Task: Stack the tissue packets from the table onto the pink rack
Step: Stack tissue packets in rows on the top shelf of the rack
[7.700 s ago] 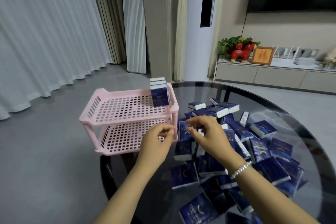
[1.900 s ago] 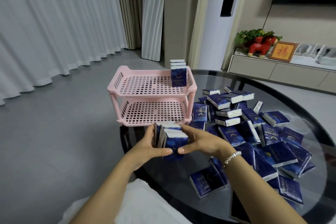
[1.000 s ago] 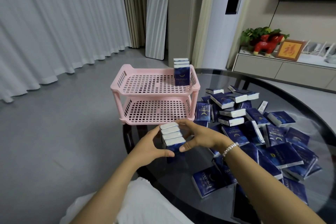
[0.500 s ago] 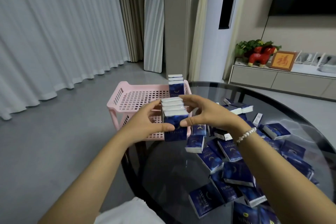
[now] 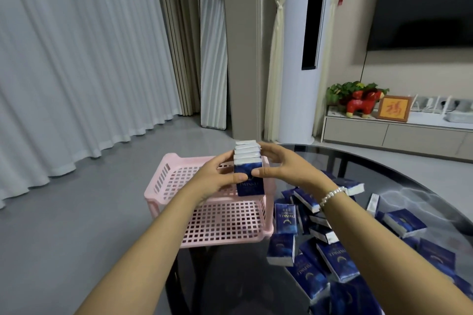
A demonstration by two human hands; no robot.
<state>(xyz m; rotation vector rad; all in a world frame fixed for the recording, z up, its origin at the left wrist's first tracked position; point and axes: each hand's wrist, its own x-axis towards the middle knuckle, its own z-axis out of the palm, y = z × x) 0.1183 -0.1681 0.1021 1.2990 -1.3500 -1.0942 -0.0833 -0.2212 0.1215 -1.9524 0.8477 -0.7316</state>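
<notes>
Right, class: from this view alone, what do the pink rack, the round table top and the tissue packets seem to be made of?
Pink rack: moulded plastic, judging by its uniform colour and grid of square holes.
Table top: probably dark tinted glass; glossy, with reflections and the legs showing through.
Tissue packets: soft paper tissues in thin printed blue film, slightly shiny; the white ends show the folds.

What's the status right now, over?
Both hands, left hand and right hand, clamp a row of upright tissue packets at the pink rack top shelf. Many loose packets on the glass table. Nothing blocking.
</notes>
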